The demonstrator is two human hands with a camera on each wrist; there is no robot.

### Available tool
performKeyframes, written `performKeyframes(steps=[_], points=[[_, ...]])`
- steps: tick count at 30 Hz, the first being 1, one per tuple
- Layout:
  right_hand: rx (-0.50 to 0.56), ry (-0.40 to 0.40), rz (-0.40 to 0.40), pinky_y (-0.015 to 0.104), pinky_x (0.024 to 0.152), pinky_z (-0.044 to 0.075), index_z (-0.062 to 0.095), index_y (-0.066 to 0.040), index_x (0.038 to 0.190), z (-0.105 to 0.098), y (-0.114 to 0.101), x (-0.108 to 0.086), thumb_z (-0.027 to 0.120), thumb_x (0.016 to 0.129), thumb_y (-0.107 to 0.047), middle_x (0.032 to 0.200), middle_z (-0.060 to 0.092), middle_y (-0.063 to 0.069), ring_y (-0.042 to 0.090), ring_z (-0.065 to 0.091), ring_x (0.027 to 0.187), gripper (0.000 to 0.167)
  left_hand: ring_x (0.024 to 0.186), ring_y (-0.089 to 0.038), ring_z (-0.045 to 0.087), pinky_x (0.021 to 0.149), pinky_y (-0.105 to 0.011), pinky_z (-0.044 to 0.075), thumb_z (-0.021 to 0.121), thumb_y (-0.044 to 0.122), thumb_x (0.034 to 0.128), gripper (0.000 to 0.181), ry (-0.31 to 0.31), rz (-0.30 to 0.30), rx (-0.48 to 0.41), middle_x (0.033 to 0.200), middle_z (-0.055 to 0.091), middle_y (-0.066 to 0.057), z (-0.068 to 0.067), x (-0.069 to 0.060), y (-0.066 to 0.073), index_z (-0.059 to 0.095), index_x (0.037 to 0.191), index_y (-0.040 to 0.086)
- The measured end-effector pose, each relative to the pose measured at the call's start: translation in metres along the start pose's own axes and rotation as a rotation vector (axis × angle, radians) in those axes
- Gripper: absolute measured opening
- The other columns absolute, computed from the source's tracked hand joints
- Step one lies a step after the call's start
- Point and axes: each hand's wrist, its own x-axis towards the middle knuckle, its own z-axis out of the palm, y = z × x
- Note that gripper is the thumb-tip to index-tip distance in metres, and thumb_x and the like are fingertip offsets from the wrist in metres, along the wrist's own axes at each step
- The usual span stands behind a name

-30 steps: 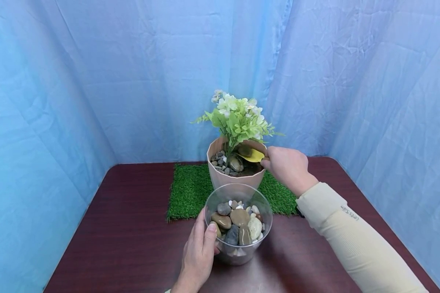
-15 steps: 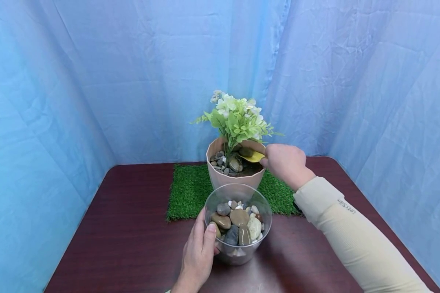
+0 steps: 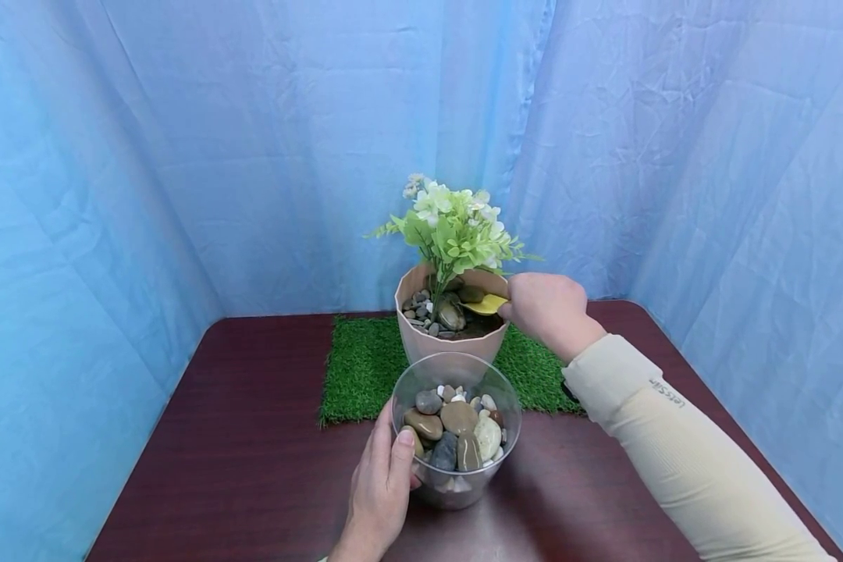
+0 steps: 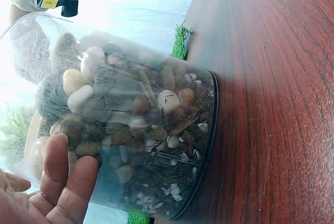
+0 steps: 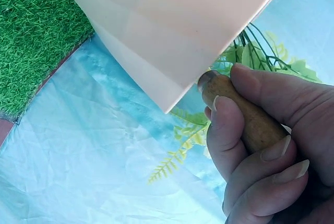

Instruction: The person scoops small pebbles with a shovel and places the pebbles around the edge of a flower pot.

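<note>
My right hand (image 3: 546,312) grips the wooden handle of a small yellow trowel (image 3: 488,304). In the right wrist view, fingers and thumb wrap around that trowel handle (image 5: 255,122). The blade reaches over the rim into a pale pink plant pot (image 3: 453,350). Just beyond its tip lies a dark stone (image 3: 471,294). A larger stone (image 3: 451,314) and small pebbles (image 3: 417,306) surround the stems of a white-flowered plant (image 3: 457,226). My left hand (image 3: 382,476) holds the side of a clear container (image 3: 457,496), which is full of mixed stones (image 3: 460,417).
Under the pot, a green grass mat (image 3: 361,375) lies on the dark red-brown table (image 3: 253,437). Blue curtains (image 3: 309,156) hang behind and at both sides. The container stands directly in front of the pot.
The trowel blade has shifted slightly and more of its yellow shows. The dark stone at its tip sits a little lower. My right hand rose slightly; my left hand and the container stayed put.
</note>
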Motion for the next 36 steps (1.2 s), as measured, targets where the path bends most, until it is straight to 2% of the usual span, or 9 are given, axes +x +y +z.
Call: performKeyframes(steps=[9, 19, 30, 36], points=[[-0.021, -0.042, -0.008, 0.051, 0.053, 0.049, 0.065, -0.014, 0.077, -0.006, -0.003, -0.006, 0.068, 0.098, -0.039, 0.073, 0.064, 0.008, 0.032, 0.063, 0.065, 0.034, 0.061, 0.001, 0.059, 0.069, -0.027, 0.049, 0.046, 0.033, 0.1120, 0.053, 0.004, 0.007, -0.003, 0.106, 0.062, 0.002, 0.001, -0.001, -0.001, 0.034, 0.164, 0.029], [-0.034, -0.051, -0.014, 0.049, 0.052, 0.049, 0.066, -0.015, 0.077, -0.009, -0.006, -0.013, 0.069, 0.098, -0.040, 0.074, 0.063, 0.008, 0.031, 0.063, 0.065, 0.033, 0.060, 0.001, 0.058, 0.069, -0.028, 0.049, 0.046, 0.034, 0.1120, 0.054, 0.006, -0.001, -0.001, 0.105, 0.062, 0.001, 0.001, -0.001, 0.000, 0.035, 0.164, 0.026], [-0.027, -0.011, -0.024, 0.050, 0.051, 0.048, 0.062, -0.015, 0.071, -0.011, -0.007, -0.020, 0.066, 0.097, -0.034, 0.072, 0.061, 0.008, 0.032, 0.061, 0.065, 0.033, 0.060, 0.000, 0.059, 0.068, -0.027, 0.049, 0.047, 0.031, 0.1117, 0.053, 0.010, 0.014, -0.020, 0.107, 0.063, 0.000, 0.001, -0.002, 0.000, 0.035, 0.164, 0.026], [-0.023, 0.000, -0.028, 0.051, 0.050, 0.048, 0.061, -0.015, 0.071, -0.009, -0.007, -0.021, 0.067, 0.097, -0.036, 0.071, 0.061, 0.007, 0.031, 0.061, 0.064, 0.034, 0.061, -0.001, 0.059, 0.067, -0.026, 0.049, 0.047, 0.032, 0.1118, 0.053, 0.006, 0.002, -0.026, 0.102, 0.061, 0.002, 0.000, -0.002, 0.000, 0.035, 0.164, 0.028]])
